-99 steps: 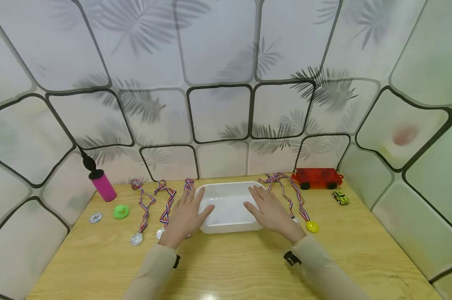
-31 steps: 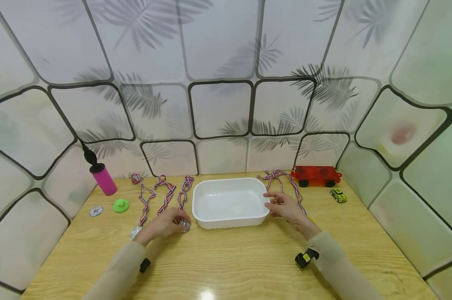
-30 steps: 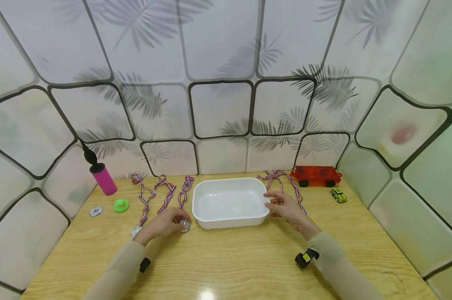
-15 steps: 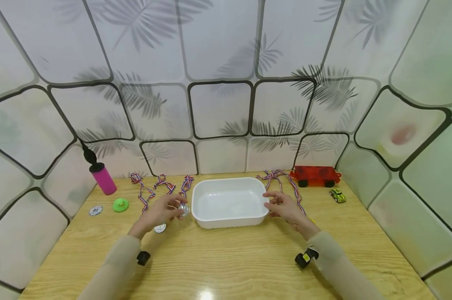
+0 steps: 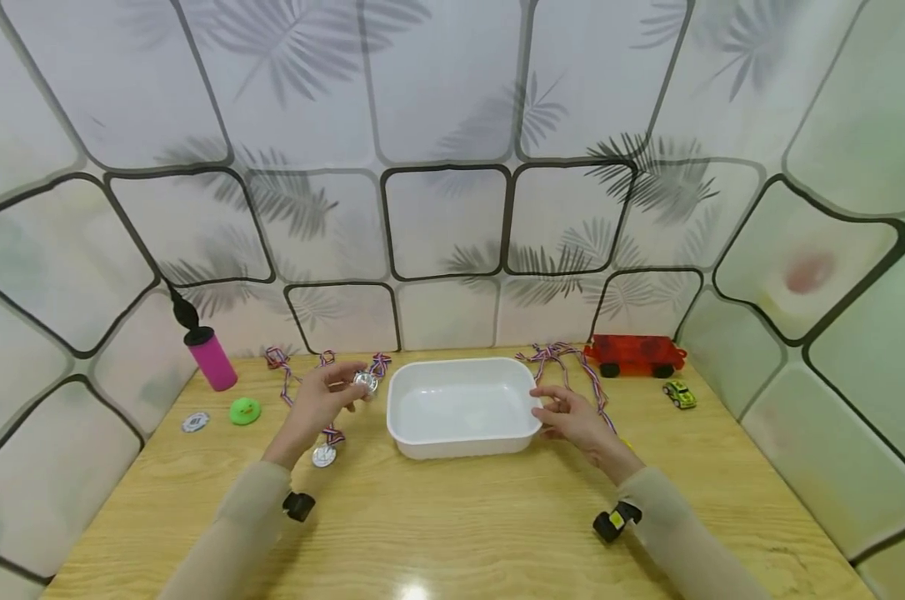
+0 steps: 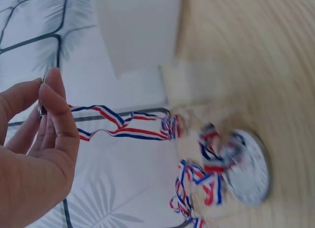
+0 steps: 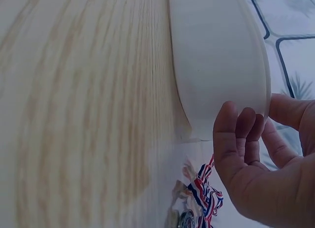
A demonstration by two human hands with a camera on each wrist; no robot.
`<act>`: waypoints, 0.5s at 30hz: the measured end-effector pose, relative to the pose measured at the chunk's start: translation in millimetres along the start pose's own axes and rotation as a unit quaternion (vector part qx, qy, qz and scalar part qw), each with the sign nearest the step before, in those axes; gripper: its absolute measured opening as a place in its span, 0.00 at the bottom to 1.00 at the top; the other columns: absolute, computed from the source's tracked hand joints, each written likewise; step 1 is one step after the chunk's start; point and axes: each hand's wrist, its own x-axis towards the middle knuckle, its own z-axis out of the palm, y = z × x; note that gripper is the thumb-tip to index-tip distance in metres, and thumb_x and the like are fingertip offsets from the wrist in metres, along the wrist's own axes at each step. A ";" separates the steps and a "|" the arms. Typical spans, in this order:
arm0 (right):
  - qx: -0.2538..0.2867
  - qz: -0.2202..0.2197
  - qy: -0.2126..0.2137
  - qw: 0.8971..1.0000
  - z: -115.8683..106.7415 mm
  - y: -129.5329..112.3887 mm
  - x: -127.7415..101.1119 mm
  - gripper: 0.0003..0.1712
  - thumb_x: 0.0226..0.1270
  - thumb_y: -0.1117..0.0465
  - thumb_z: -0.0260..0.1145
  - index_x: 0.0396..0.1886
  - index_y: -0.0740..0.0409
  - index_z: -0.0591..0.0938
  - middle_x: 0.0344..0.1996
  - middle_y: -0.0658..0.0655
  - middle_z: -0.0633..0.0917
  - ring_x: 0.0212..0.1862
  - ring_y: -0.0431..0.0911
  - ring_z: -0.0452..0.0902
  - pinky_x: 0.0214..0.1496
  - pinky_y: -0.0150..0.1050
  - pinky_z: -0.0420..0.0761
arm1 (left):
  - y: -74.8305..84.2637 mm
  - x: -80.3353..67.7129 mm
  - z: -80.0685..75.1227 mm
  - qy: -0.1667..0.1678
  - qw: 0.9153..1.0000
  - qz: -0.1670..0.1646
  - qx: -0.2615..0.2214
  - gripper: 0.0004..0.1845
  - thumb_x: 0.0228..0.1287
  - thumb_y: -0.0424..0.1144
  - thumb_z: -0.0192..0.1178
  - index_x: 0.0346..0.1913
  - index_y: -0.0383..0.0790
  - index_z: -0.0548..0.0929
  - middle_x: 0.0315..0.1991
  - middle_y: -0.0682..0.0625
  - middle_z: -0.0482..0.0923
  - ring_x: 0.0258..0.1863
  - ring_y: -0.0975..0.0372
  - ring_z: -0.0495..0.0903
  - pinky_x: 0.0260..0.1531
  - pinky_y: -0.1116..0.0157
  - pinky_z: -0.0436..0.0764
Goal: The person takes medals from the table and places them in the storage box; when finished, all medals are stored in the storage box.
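While my left hand (image 5: 325, 400) pinches the silver medal (image 5: 365, 382) just left of the white tray (image 5: 463, 436), I should lift until its ribbon (image 6: 125, 127) clears; my right hand (image 5: 572, 417) grips the rim

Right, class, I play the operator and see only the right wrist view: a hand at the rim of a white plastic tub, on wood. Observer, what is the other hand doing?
Observer: The left hand pinches a silver medal with a striped ribbon, near the far left corner of the white plastic tub.
Operator: Anything inside the tub?
Observer: No, the head view shows it bare inside.
Operator: What lies beyond my right hand?
Observer: A red toy wagon and a yellow-green toy car stand on the wooden table, further right.
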 end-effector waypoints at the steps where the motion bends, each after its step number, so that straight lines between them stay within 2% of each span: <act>1: 0.000 0.001 -0.002 1.000 0.0 0.4 -0.4 0.27 0.69 0.64 0.64 0.66 0.65 0.70 0.35 0.54 0.81 0.33 0.42 0.80 0.39 0.38 0.84 | 2.7 0.5 0.4 0.006 1.000 -0.008 -0.010 0.23 0.65 0.35 0.64 0.62 0.38 0.77 0.49 0.39 0.80 0.30 0.66 0.82 0.31 0.65 0.82; 4: 0.001 0.001 -0.005 1.000 -0.3 1.0 -0.8 0.28 0.70 0.64 0.64 0.66 0.66 0.70 0.35 0.54 0.81 0.33 0.42 0.81 0.40 0.38 0.84 | 10.8 3.0 0.3 0.011 0.999 -0.017 -0.036 0.24 0.65 0.36 0.64 0.64 0.39 0.76 0.54 0.39 0.78 0.31 0.67 0.79 0.32 0.68 0.80; 7: -0.001 -0.003 -0.007 1.000 -0.2 1.1 -0.5 0.28 0.70 0.64 0.63 0.67 0.66 0.69 0.35 0.54 0.82 0.33 0.42 0.82 0.40 0.38 0.84 | 17.2 6.8 -0.6 0.016 0.998 -0.013 -0.055 0.24 0.67 0.36 0.62 0.65 0.41 0.74 0.55 0.41 0.78 0.33 0.67 0.78 0.34 0.67 0.80; 15: 0.005 0.006 0.002 1.000 0.2 0.9 1.1 0.27 0.69 0.64 0.64 0.66 0.65 0.71 0.35 0.53 0.82 0.33 0.43 0.82 0.39 0.37 0.84 | 31.5 16.1 -3.3 0.041 0.997 0.017 -0.063 0.24 0.67 0.33 0.61 0.66 0.38 0.74 0.47 0.49 0.80 0.31 0.68 0.75 0.31 0.72 0.78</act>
